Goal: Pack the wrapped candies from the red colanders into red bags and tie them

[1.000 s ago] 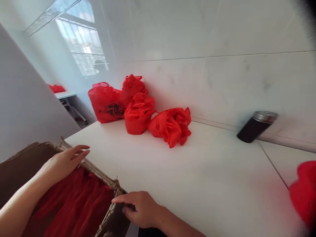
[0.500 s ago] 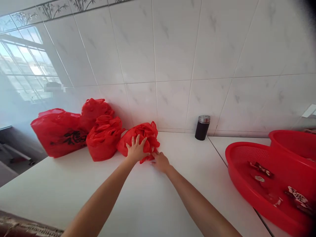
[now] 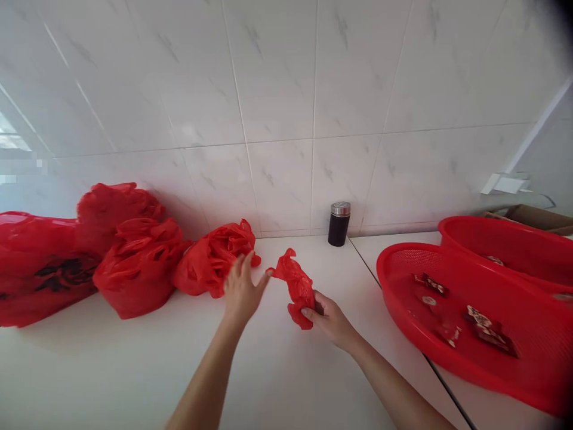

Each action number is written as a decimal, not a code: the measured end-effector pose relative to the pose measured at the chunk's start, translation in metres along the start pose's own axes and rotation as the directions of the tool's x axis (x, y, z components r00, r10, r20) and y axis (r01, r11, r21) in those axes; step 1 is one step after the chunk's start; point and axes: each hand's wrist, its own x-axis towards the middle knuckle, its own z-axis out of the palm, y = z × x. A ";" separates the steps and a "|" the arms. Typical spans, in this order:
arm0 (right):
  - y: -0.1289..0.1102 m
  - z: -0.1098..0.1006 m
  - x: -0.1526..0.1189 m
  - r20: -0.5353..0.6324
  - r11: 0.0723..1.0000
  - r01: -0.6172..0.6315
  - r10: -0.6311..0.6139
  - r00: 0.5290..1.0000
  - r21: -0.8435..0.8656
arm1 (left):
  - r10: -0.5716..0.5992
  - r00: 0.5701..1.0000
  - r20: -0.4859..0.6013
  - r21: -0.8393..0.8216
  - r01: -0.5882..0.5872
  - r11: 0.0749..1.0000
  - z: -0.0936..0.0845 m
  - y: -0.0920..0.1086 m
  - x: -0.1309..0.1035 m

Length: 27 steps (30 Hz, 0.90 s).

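My right hand (image 3: pixel 332 319) pinches a small crumpled red plastic bag (image 3: pixel 299 283) above the white table. Its thin upper end reaches toward my left hand (image 3: pixel 242 288), whose fingers are spread beside a bunched red bag (image 3: pixel 210 257); whether the fingertips touch that bag is unclear. Farther left are a rounded full red bag (image 3: pixel 138 269), another red bag (image 3: pixel 114 209) behind it, and a large red bag with a black print (image 3: pixel 36 269) at the left edge.
A black jar with a silver lid (image 3: pixel 339 226) stands near the tiled wall. On the right, a red plastic basket (image 3: pixel 403 322) holds several small wrapped packets, with another red basket (image 3: pixel 470 230) behind. A white socket (image 3: pixel 505 183) is on the wall.
My right hand has drawn the small red bag away from the bunched one, to the right. My left hand has come off the bunched bag's top. The view has turned right.
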 end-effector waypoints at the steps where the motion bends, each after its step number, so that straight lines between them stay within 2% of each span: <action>1: -0.007 0.000 -0.007 0.000 0.997 0.008 -0.008 1.000 0.074 | -0.012 0.991 0.137 -0.269 0.049 0.962 0.007 0.010 -0.014; 2: -0.013 0.001 -0.013 0.018 0.993 0.007 -0.009 1.000 0.122 | -0.014 0.959 0.282 -0.505 0.161 0.848 0.015 0.017 -0.028; 3: -0.018 0.002 -0.019 0.050 0.988 -0.002 -0.006 0.999 0.155 | 0.000 0.914 0.405 -0.650 0.288 0.703 0.021 0.020 -0.041; 4: -0.021 0.002 -0.024 0.093 0.983 -0.018 0.001 0.996 0.185 | 0.004 0.878 0.478 -0.724 0.391 0.568 0.027 0.020 -0.051; 5: -0.022 0.002 -0.029 0.138 0.975 -0.046 0.016 0.990 0.216 | -0.015 0.865 0.501 -0.760 0.448 0.470 0.031 0.016 -0.059; 6: -0.021 0.001 -0.033 0.172 0.967 -0.080 0.038 0.984 0.243 | -0.054 0.874 0.482 -0.785 0.459 0.416 0.033 0.010 -0.064; 7: -0.019 -0.001 -0.037 0.183 0.957 -0.113 0.065 0.981 0.267 | -0.105 0.893 0.437 -0.804 0.440 0.400 0.032 0.002 -0.068; 9: -0.013 -0.006 -0.040 0.144 0.935 -0.164 0.124 0.982 0.313 | -0.183 0.917 0.355 -0.822 0.399 0.406 0.025 -0.012 -0.071; 11: -0.006 -0.010 -0.039 0.057 0.917 -0.187 0.179 0.982 0.353 | -0.223 0.927 0.300 -0.814 0.371 0.446 0.012 -0.021 -0.073; 14: 0.006 -0.016 -0.032 -0.141 0.911 -0.161 0.230 0.963 0.380 | -0.281 0.936 0.210 -0.779 0.334 0.531 -0.007 -0.022 -0.080; 17: 0.019 -0.023 -0.025 -0.416 0.920 -0.083 0.251 0.874 0.382 | -0.363 0.927 0.092 -0.739 0.307 0.599 -0.022 -0.019 -0.090; 19: 0.025 -0.028 -0.023 -0.484 0.925 -0.081 0.268 0.833 0.372 | -0.380 0.924 0.043 -0.717 0.294 0.632 -0.030 -0.019 -0.097; 21: 0.025 -0.032 -0.025 -0.513 0.945 -0.106 0.259 0.818 0.309 | -0.347 0.937 0.037 -0.711 0.269 0.650 -0.035 -0.020 -0.103; 23: 0.012 -0.030 -0.031 -0.621 0.986 -0.064 0.149 0.770 0.156 | -0.304 0.951 0.056 -0.710 0.252 0.658 -0.035 -0.020 -0.110; 25: -0.012 -0.023 -0.040 -0.708 0.996 0.070 -0.091 0.700 -0.059 | -0.287 0.953 0.098 -0.696 0.271 0.664 -0.031 -0.016 -0.115; 26: -0.027 -0.017 -0.044 -0.683 0.974 0.162 -0.226 0.694 -0.158 | -0.284 0.951 0.119 -0.705 0.282 0.651 -0.028 -0.013 -0.118; 27: -0.042 -0.010 -0.047 -0.600 0.937 0.261 -0.350 0.719 -0.233 | -0.267 0.952 0.148 -0.728 0.288 0.622 -0.024 -0.009 -0.121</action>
